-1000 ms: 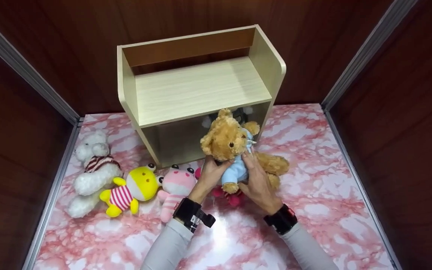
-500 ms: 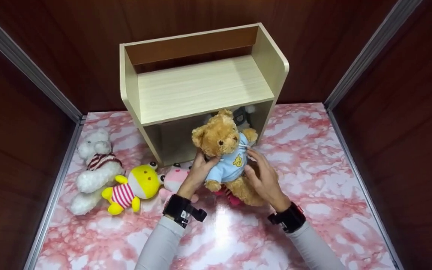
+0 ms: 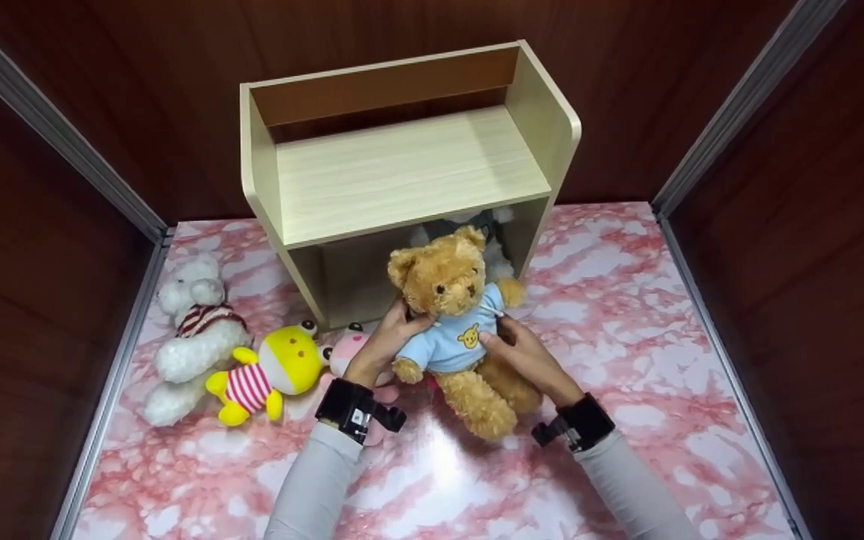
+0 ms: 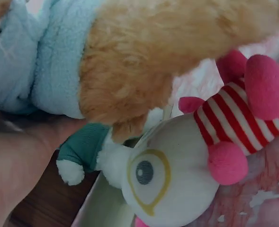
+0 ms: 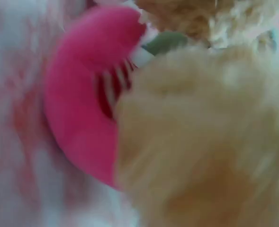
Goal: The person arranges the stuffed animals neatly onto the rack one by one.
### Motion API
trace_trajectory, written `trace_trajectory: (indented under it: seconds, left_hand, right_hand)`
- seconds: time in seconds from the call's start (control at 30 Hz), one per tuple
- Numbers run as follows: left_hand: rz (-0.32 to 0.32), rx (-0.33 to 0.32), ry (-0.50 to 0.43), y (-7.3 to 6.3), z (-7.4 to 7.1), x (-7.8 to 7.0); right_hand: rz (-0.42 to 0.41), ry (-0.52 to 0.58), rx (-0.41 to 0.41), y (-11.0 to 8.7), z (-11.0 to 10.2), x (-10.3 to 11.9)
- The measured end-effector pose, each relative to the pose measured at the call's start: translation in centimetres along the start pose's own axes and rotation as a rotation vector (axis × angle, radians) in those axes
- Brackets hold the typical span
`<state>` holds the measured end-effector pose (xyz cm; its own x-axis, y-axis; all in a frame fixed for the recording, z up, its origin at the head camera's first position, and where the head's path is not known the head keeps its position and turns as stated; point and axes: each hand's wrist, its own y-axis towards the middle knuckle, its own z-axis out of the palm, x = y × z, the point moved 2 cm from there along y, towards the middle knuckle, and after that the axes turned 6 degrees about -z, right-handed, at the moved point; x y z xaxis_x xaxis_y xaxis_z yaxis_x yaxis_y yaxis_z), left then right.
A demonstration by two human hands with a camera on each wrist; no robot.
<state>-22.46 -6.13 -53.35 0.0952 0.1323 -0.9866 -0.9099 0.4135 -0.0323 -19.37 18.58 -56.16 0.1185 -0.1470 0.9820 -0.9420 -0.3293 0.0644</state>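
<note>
A golden-brown teddy bear in a light blue shirt with a yellow bear-face patch is held up in front of the shelf, facing the head camera. My left hand grips its body on the left, thumb near its neck. On the other side my right hand holds the bear's torso, thumb on the shirt front and the other fingers partly hidden. Below the bear, the left wrist view has a plush toy with a large eye, a red-striped body and pink limbs. The bear's fur fills much of the right wrist view.
A pale wooden shelf stands at the back; a plush toy in dark clothing sits in its lower compartment. To the left lie a white plush bear, a yellow frog plush and a pink plush. Brown walls surround the marbled surface.
The teddy bear has turned from a sideways tilt to face front, its legs swinging from the right to hang downward. Both hands have stayed on it, the left shifting slightly left.
</note>
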Motion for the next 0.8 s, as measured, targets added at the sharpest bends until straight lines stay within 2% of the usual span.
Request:
trace_trajectory:
  seconds: [0.13, 0.23, 0.37, 0.47, 0.53, 0.63, 0.7, 0.73, 0.8]
  left_hand:
    - [0.006, 0.025, -0.012, 0.2, -0.5, 0.2]
    - [-0.023, 0.013, -0.049, 0.1, -0.7, 0.5]
    - [-0.059, -0.037, -0.079, 0.0, -1.0, 1.0]
    - [-0.064, -0.098, -0.079, 0.0, -1.2, 1.3]
    - [-0.127, -0.158, -0.145, -0.2, -1.1, 1.5]
    - [-0.195, -0.198, -0.322, -0.4, -0.7, 1.7]
    - [-0.204, -0.19, -0.436, -0.7, -0.4, 2.0]
    - [-0.187, -0.164, -0.469, -0.7, -0.2, 2.2]
    - [-0.151, -0.119, -0.475, -0.8, 0.1, 2.6]
  right_hand:
    - [0.038, 0.029, 0.011, -0.3, 0.7, -0.5]
    - [0.024, 0.075, 0.026, -0.4, 1.1, -0.5]
    - [0.02, 0.128, 0.051, -0.2, 1.7, -0.4]
    - [0.028, 0.13, 0.025, 0.2, 1.9, -0.3]
    - [0.032, 0.117, 0.0, 0.5, 2.0, -0.3]
    - [0.073, 0.118, -0.048, 1.0, 2.1, -0.4]
    - [0.113, 0.142, -0.08, 1.3, 2.2, -0.4]
    - [0.137, 0.161, -0.097, 1.5, 2.2, -0.5]
    - [0.158, 0.194, -0.125, 2.0, 2.3, -0.5]
